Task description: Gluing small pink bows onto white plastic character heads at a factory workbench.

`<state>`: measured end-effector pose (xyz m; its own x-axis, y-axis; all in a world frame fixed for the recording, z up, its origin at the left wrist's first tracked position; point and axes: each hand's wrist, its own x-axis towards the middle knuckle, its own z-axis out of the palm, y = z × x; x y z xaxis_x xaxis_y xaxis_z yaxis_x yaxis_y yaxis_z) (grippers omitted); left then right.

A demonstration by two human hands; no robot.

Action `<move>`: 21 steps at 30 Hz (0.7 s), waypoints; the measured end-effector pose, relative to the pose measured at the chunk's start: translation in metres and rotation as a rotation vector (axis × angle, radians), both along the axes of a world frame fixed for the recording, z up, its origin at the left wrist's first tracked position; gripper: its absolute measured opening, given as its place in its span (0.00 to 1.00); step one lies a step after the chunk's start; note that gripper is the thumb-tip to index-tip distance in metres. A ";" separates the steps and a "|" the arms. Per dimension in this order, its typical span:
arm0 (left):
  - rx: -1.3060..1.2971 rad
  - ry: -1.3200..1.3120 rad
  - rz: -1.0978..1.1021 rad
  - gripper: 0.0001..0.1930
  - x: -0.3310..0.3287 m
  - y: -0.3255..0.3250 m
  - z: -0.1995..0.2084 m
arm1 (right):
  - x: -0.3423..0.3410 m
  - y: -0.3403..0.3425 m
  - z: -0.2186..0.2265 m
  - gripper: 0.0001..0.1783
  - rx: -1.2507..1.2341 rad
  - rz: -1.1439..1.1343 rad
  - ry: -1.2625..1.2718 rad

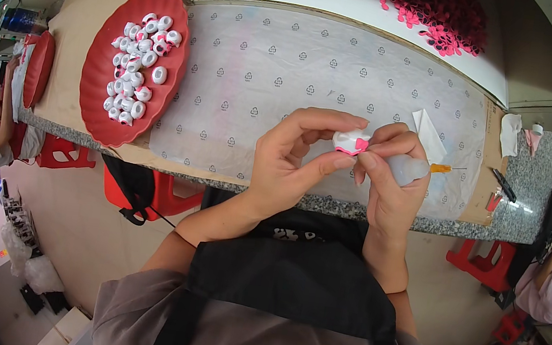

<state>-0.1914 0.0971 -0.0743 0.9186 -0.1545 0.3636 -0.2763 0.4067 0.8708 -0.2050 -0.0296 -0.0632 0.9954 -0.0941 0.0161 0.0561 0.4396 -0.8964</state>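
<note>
My left hand point(289, 157) pinches a small white figurine head point(345, 140) between thumb and fingers. It has a pink bow point(362, 144) on its right side and a pink lower edge. The fingertips of my right hand point(395, 200) press together at the bow. Tucked in that same hand is a translucent squeeze bottle point(403, 168), its orange needle tip point(441, 168) pointing right. Both hands are over a printed paper sheet point(249, 109) on the table. Whether the bow is fixed to the head cannot be made out.
A red scalloped tray point(102, 56) of several white pieces stands at the left. Pink parts point(446, 16) are heaped on the shelf ahead. Folded white paper point(429, 136) and a black pen point(503, 185) lie at the right. Other people sit at both sides.
</note>
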 end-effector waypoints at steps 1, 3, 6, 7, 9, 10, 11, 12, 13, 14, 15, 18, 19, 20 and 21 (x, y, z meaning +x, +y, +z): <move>-0.059 0.089 -0.064 0.15 0.000 0.002 0.002 | 0.000 0.000 -0.001 0.11 -0.032 -0.017 -0.038; -0.149 0.196 -0.169 0.14 0.001 0.004 0.005 | 0.001 -0.002 0.003 0.13 -0.051 -0.009 -0.056; -0.225 0.206 -0.242 0.14 0.001 0.006 0.002 | 0.002 -0.009 0.008 0.24 -0.159 0.115 -0.122; -0.212 0.157 -0.224 0.13 0.002 0.004 0.000 | 0.002 -0.011 0.008 0.26 -0.230 0.165 -0.159; -0.228 0.161 -0.229 0.13 0.001 0.004 0.000 | 0.001 -0.009 0.011 0.24 -0.189 0.221 -0.091; -0.245 0.168 -0.231 0.13 0.001 0.004 0.000 | 0.001 -0.009 0.010 0.22 -0.195 0.247 -0.081; -0.279 0.235 -0.260 0.12 -0.001 0.004 0.000 | -0.001 -0.007 0.010 0.17 -0.100 0.209 -0.022; -0.280 0.229 -0.264 0.12 0.000 0.004 0.000 | 0.000 -0.007 0.010 0.17 -0.102 0.206 -0.027; -0.272 0.252 -0.281 0.12 0.001 0.005 0.001 | 0.000 -0.008 0.010 0.16 -0.053 0.204 0.000; -0.264 0.275 -0.298 0.12 0.001 0.005 0.001 | 0.000 -0.008 0.011 0.16 -0.004 0.204 0.027; -0.265 0.270 -0.300 0.12 0.001 0.005 0.001 | -0.001 -0.009 0.010 0.16 -0.005 0.202 0.021; -0.261 0.228 -0.283 0.11 0.002 0.004 0.000 | -0.002 -0.009 0.009 0.15 0.055 0.238 0.008; -0.261 0.225 -0.283 0.11 0.003 0.005 0.000 | -0.002 -0.010 0.009 0.15 0.054 0.239 0.005; -0.267 0.219 -0.303 0.12 0.003 0.005 -0.001 | -0.003 -0.010 0.008 0.15 0.071 0.248 0.015; -0.273 0.214 -0.322 0.12 0.003 0.006 0.000 | -0.003 -0.010 0.008 0.15 0.088 0.257 0.025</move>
<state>-0.1889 0.1030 -0.0747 0.8982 -0.3693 0.2386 0.0754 0.6641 0.7438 -0.2081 -0.0397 -0.0556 0.9868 0.1619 -0.0059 -0.0892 0.5127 -0.8539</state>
